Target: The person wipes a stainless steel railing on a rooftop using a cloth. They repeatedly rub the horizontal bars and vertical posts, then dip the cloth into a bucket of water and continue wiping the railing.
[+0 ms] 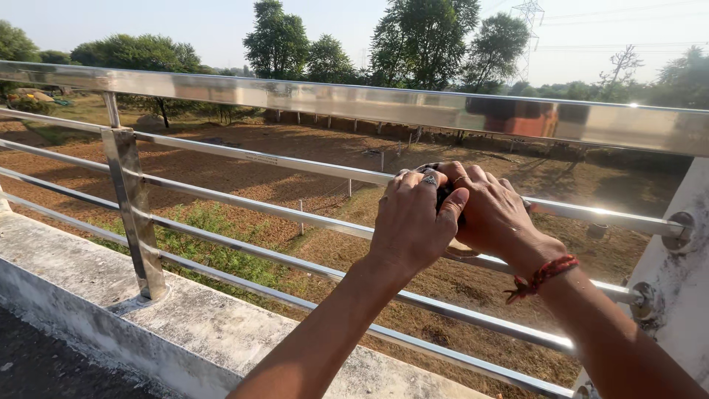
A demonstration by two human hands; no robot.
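Both hands closed together: left hand (413,222), right hand (493,214) clasp small dark object (444,193) at steel railing (310,168).

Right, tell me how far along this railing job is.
Done: nothing visibly finished. In hand: left hand and right hand are both closed around a small dark object at the steel railing's second rail. Left: the object is mostly hidden, so I cannot tell.
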